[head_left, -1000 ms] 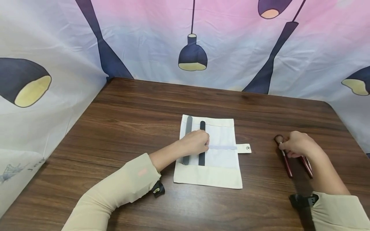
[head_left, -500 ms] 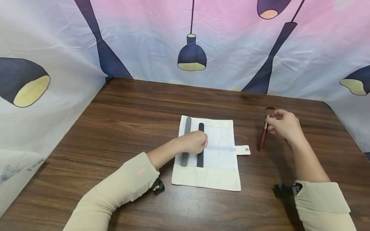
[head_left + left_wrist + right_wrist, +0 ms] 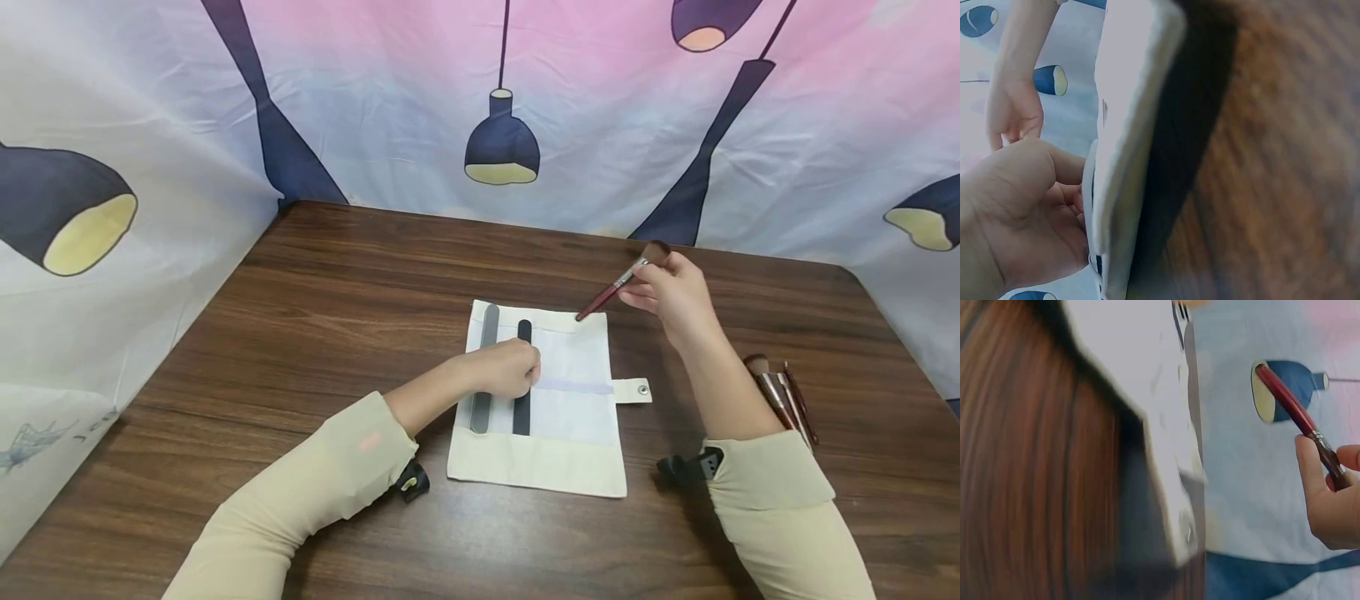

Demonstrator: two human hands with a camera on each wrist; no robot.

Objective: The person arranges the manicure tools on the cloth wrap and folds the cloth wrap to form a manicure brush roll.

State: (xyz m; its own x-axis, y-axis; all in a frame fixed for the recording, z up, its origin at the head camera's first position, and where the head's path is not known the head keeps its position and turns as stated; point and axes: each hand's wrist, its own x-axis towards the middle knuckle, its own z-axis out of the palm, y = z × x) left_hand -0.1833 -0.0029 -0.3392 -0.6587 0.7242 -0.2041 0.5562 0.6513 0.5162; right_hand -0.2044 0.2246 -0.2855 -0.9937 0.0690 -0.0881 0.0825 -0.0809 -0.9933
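Observation:
My right hand (image 3: 675, 296) pinches a makeup brush (image 3: 617, 283) near its ferrule, bristles up and dark red handle slanting down to the left. The handle's end overlaps the upper right edge of an unfolded white fabric roll pouch (image 3: 536, 462). In the right wrist view, thumb and fingers close round the brush (image 3: 1288, 403). My left hand (image 3: 504, 369) has curled fingers at the pouch, pinching its pale elastic band (image 3: 577, 386). A grey nail file (image 3: 489, 325) and a black nail file (image 3: 522, 417) lie lengthwise in the pouch, partly covered by this hand.
More makeup brushes (image 3: 780, 396) lie on the dark wooden table (image 3: 360, 292) at the right, beside my right forearm. A snap tab (image 3: 633, 390) sticks out from the pouch's right side. Printed cloth (image 3: 390, 108) hangs behind the table.
My right hand has lifted one brush from the group at the right and carried it leftward and away to the pouch's upper right edge. My left hand stays in place.

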